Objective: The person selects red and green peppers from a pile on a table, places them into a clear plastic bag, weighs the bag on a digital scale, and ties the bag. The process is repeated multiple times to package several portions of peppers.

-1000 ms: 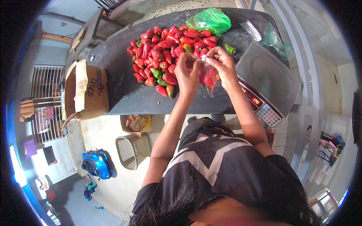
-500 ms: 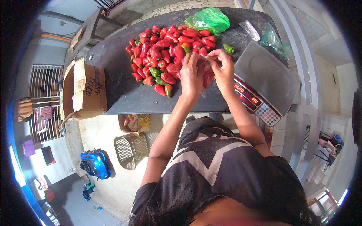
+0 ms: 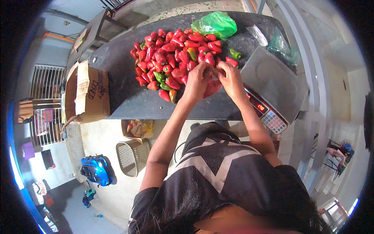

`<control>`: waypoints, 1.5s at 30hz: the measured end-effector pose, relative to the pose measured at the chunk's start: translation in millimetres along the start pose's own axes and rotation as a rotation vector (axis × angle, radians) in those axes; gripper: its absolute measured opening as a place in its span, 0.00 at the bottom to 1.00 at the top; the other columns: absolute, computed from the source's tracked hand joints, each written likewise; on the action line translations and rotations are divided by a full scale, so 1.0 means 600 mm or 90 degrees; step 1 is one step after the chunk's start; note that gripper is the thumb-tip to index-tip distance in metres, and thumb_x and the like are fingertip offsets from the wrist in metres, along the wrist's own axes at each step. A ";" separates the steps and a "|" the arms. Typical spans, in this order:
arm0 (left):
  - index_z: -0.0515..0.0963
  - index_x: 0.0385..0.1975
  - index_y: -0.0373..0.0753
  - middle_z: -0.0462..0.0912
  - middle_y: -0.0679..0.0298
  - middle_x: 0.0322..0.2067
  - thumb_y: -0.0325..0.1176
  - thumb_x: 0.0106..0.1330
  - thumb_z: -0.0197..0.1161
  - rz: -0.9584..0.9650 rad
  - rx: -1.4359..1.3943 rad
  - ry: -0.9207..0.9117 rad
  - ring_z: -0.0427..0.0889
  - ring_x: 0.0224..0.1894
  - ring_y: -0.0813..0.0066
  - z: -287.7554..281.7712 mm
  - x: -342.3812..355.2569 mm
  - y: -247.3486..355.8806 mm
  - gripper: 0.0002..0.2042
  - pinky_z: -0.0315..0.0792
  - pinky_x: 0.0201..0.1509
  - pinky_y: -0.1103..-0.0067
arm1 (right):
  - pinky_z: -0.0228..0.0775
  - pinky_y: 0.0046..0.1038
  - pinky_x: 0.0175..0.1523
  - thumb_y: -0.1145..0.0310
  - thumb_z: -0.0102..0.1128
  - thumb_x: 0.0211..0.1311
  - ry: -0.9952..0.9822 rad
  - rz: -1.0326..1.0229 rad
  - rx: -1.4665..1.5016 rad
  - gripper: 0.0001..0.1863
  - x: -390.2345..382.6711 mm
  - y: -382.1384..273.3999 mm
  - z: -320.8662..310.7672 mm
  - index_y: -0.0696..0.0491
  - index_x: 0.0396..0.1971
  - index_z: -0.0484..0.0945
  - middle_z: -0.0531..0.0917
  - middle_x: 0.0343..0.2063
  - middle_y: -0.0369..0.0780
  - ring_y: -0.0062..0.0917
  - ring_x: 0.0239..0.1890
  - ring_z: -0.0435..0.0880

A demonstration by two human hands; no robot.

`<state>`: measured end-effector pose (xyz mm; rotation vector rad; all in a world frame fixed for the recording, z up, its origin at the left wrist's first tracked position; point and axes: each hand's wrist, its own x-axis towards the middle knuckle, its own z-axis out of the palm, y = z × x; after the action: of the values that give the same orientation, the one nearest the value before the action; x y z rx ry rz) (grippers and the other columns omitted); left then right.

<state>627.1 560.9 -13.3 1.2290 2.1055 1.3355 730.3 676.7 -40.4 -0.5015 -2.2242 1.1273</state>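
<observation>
My left hand (image 3: 198, 80) and my right hand (image 3: 231, 78) are close together over the near part of the dark table, each with fingers pinched. Between them they hold the gathered top of a clear plastic bag (image 3: 212, 88) with red peppers inside. The fingers partly hide the bag's neck. Just beyond and to the left lies a wide heap of red peppers (image 3: 160, 58), a few of them green or partly green. One green pepper (image 3: 235, 54) and one red pepper (image 3: 231, 61) lie apart from the heap, beyond my right hand.
A digital weighing scale (image 3: 274, 84) with a lit red display stands right of my hands. Behind the heap lies a green plastic bag (image 3: 215, 25); more clear plastic (image 3: 280, 45) is at the back right. An open cardboard box (image 3: 93, 93) stands left; a lattice basket (image 3: 133, 156) is below the table.
Both hands have come slightly nearer to me and closer together at the bag's neck. The bag looks rounder below them, and the red pepper beyond my right hand now shows fully.
</observation>
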 end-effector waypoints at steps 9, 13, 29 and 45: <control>0.78 0.34 0.37 0.80 0.55 0.32 0.32 0.54 0.60 0.048 0.302 0.063 0.77 0.43 0.53 0.030 -0.026 -0.032 0.09 0.69 0.47 0.62 | 0.68 0.38 0.33 0.78 0.60 0.57 0.040 0.001 -0.021 0.06 -0.020 -0.001 0.045 0.60 0.26 0.70 0.78 0.23 0.48 0.44 0.28 0.79; 0.79 0.29 0.42 0.81 0.63 0.31 0.37 0.55 0.60 0.042 0.403 0.077 0.77 0.42 0.62 0.013 -0.039 -0.026 0.08 0.66 0.48 0.65 | 0.67 0.37 0.33 0.75 0.59 0.60 0.068 -0.020 -0.003 0.07 -0.018 -0.015 0.058 0.59 0.27 0.70 0.76 0.23 0.47 0.42 0.27 0.77; 0.80 0.37 0.39 0.81 0.59 0.35 0.31 0.52 0.66 0.100 0.152 0.121 0.77 0.42 0.55 -0.154 -0.055 -0.172 0.12 0.69 0.48 0.66 | 0.67 0.30 0.33 0.72 0.57 0.63 0.056 0.044 0.075 0.09 0.013 -0.053 0.252 0.59 0.26 0.71 0.75 0.20 0.41 0.27 0.24 0.75; 0.72 0.37 0.36 0.79 0.52 0.32 0.31 0.55 0.66 0.091 0.029 0.029 0.80 0.37 0.53 -0.181 -0.017 -0.206 0.13 0.73 0.39 0.65 | 0.74 0.37 0.40 0.74 0.56 0.60 -0.087 -0.044 -0.129 0.11 0.041 -0.094 0.207 0.58 0.42 0.68 0.78 0.34 0.45 0.39 0.35 0.82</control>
<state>500.1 471.3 -67.8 1.4042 2.1241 1.3949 626.9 584.2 -44.0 -0.4372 -2.4694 0.9303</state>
